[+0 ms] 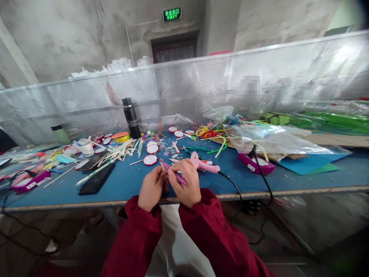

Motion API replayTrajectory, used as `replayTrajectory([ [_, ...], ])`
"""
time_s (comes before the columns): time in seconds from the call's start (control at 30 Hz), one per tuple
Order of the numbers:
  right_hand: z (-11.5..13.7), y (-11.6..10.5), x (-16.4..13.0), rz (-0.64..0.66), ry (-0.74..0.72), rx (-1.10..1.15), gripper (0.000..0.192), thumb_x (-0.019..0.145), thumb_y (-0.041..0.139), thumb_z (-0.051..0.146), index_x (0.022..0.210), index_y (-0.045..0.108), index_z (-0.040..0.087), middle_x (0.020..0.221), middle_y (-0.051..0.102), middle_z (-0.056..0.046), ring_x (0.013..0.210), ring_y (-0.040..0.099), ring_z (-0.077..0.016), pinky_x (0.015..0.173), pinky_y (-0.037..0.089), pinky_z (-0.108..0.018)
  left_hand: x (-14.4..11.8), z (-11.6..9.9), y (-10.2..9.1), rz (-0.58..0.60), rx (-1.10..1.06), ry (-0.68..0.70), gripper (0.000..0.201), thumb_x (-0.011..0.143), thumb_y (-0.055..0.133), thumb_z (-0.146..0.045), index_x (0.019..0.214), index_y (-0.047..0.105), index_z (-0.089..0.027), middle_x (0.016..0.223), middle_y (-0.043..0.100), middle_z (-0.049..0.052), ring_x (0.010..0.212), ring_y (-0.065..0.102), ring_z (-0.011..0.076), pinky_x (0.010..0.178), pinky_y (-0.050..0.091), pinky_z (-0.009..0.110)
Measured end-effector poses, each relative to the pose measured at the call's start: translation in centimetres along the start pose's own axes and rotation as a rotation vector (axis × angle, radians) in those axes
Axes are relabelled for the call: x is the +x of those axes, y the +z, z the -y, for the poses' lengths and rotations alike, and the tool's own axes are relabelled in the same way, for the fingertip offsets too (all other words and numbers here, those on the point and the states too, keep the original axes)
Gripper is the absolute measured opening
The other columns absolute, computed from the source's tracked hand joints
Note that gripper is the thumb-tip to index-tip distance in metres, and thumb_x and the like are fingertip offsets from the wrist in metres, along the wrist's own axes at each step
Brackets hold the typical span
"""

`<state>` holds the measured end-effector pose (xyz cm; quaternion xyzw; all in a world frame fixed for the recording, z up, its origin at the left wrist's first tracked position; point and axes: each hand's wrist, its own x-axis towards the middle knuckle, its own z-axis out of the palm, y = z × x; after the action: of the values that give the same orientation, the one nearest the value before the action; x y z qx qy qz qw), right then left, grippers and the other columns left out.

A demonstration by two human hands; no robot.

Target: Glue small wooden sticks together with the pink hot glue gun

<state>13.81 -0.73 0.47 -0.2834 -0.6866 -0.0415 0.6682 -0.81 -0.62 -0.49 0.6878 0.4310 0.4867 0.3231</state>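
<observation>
My right hand (188,181), fingers closed, grips a slim purple tool (181,179) while my left hand (151,187) pinches a small, indistinct piece (165,166) near the front edge of the bench (125,186); a pink glue gun (208,166) lies just beyond.

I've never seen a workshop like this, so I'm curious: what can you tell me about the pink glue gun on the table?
The pink glue gun lies on the blue tabletop beside the right hand, which seems to hide part of it. Its shell looks like plastic; the handle points rightward, and a black cord leaves its end, curving toward the table's near edge. Whether the hand touches it, or whether it is switched on, cannot be told.
</observation>
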Motion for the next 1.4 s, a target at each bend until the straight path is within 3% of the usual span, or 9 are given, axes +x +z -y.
replayTrajectory([
  [1.4, -0.22, 0.07, -0.08, -0.036, 0.014, -0.008, 0.019, 0.093, 0.059, 0.012, 0.079, 0.055, 0.025, 0.074, 0.066, 0.001, 0.072, 0.060, -0.0185, 0.080, 0.047, -0.040, 0.07, 0.14, -0.05, 0.024, 0.006, -0.002, 0.037, 0.102, 0.050, -0.052, 0.082, 0.056, -0.021, 0.059, 0.061, -0.003, 0.051, 0.055, 0.0135, 0.055, 0.040, 0.025],
])
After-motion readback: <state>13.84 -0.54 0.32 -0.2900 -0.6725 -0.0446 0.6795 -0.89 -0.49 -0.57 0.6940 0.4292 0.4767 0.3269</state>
